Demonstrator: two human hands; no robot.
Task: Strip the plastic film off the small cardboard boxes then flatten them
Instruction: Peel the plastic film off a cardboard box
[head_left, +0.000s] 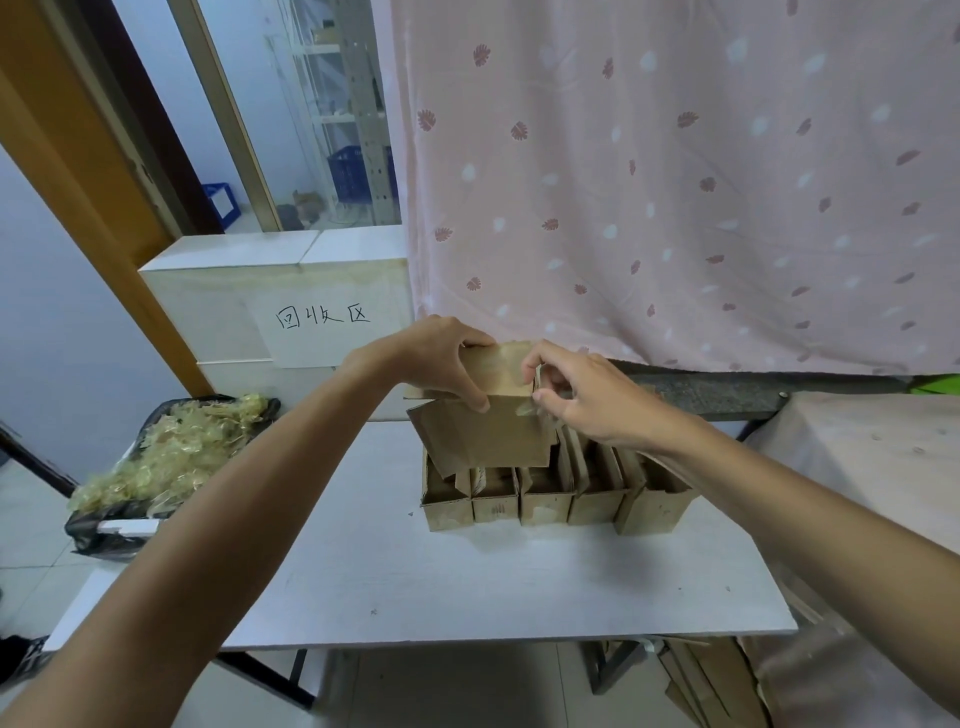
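Head view: left grip (441, 358) holds box (501, 374), right grip (587, 400) pinches film (529, 410); white table (467, 582), curtain (675, 182).

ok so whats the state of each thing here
held box, raised, flaps open
left hand, gripping the held box
right hand, pinching film at its right edge
row of boxes, standing on the table, tops open
black bag, heaped with film scraps
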